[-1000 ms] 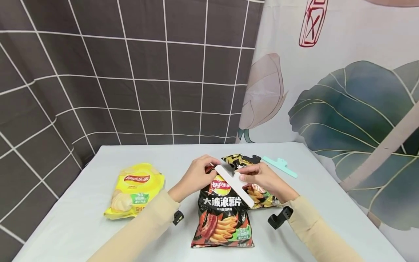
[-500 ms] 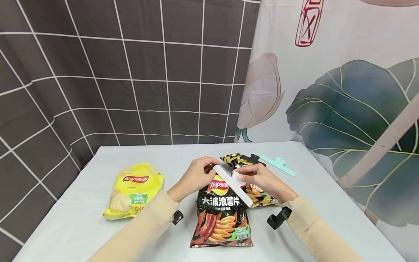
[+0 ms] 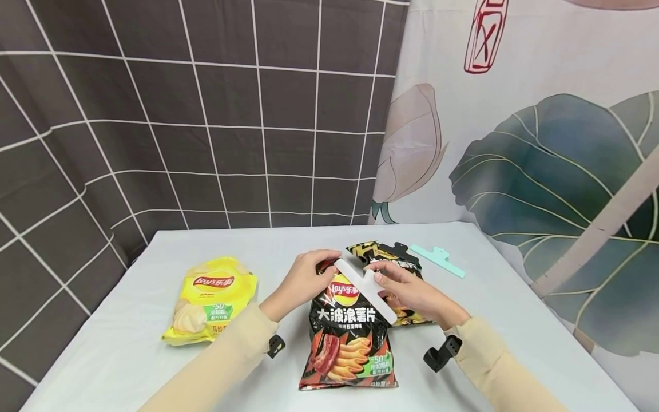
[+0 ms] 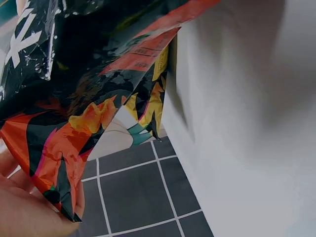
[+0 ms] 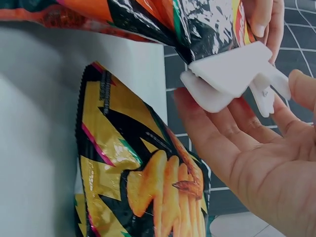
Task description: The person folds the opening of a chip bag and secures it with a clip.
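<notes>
A black Lay's chip bag [image 3: 346, 349] lies in the middle of the table in the head view. My left hand [image 3: 304, 281] grips its upper left corner, the fingers behind the film. Across the bag's upper right corner sits a white bag clip [image 3: 366, 293], slanting down to the right. In the right wrist view, the clip [image 5: 232, 74] has the bag's corner between its two bars. My right hand [image 3: 412, 290] is loosened around the clip; its fingers lie beneath, and the thumb stands slightly off the handle.
Behind the right hand lies a black and gold chip bag [image 3: 409, 317] with a black clip [image 3: 399, 250] on its top. A turquoise clip [image 3: 439, 260] rests at the back right of the white table [image 3: 278, 243]. On the left is a yellow chip bag [image 3: 212, 300].
My right fingers and thumb have loosened from their pinch on the white clip's handle. My left hand has shifted slightly down and left. The clip stays on the bag.
</notes>
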The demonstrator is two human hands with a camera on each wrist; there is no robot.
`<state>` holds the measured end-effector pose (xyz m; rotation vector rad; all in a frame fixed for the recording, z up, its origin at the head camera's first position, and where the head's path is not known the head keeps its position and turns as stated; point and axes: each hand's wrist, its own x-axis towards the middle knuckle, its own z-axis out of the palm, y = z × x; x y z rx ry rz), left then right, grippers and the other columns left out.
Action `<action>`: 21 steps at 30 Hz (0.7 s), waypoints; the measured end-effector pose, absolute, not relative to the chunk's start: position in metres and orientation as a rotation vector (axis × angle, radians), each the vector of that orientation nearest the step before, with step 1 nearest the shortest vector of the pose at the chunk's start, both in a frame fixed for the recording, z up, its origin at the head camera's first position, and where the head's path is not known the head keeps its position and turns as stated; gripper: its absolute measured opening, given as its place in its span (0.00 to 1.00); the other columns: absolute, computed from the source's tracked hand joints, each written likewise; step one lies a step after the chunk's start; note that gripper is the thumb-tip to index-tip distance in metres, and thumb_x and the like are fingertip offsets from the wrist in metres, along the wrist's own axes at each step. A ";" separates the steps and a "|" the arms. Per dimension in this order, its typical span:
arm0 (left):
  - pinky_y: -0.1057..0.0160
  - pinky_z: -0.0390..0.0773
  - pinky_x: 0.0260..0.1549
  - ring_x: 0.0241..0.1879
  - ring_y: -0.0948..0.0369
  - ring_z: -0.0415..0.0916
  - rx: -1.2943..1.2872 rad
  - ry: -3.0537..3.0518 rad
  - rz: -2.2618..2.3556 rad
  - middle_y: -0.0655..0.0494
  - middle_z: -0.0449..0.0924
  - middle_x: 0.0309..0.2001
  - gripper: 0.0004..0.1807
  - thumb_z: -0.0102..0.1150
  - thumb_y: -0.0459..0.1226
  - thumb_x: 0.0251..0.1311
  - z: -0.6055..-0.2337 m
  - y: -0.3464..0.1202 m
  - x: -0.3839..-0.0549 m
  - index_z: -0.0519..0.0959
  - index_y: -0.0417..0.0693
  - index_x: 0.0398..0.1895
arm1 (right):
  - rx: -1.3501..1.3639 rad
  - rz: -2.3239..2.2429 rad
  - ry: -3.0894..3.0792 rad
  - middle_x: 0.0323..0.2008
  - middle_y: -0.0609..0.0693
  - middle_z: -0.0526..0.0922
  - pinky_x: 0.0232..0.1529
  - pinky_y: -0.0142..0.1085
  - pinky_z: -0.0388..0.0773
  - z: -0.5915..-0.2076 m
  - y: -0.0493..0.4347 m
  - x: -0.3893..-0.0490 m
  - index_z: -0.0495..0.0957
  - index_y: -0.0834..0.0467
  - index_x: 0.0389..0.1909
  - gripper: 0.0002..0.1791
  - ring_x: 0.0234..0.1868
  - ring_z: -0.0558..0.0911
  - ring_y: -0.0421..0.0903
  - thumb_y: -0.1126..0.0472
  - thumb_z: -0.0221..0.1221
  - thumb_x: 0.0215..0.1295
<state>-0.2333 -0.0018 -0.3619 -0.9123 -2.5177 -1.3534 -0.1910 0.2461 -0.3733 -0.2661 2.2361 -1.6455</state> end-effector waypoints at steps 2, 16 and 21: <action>0.53 0.76 0.53 0.52 0.54 0.78 -0.892 -2.511 -1.357 0.47 0.82 0.51 0.18 0.56 0.32 0.60 -0.364 -0.003 -0.233 0.80 0.42 0.54 | -0.280 -1.662 2.197 0.61 0.64 0.67 0.45 0.45 0.80 -0.374 0.246 -0.190 0.57 0.52 0.69 0.30 0.50 0.78 0.50 0.42 0.45 0.73; 0.45 0.69 0.60 0.64 0.44 0.66 -0.525 -2.593 -1.668 0.40 0.64 0.67 0.35 0.52 0.47 0.67 -0.378 -0.020 -0.224 0.55 0.43 0.72 | -0.323 -1.751 2.175 0.57 0.62 0.69 0.44 0.44 0.79 -0.377 0.244 -0.179 0.53 0.52 0.71 0.32 0.48 0.78 0.48 0.40 0.39 0.73; 0.43 0.71 0.57 0.59 0.40 0.70 -0.405 -2.670 -2.029 0.30 0.62 0.66 0.43 0.42 0.58 0.69 -0.393 -0.028 -0.205 0.45 0.37 0.73 | -0.269 -1.815 2.162 0.57 0.61 0.69 0.46 0.42 0.78 -0.383 0.239 -0.174 0.54 0.52 0.71 0.32 0.48 0.77 0.47 0.40 0.40 0.73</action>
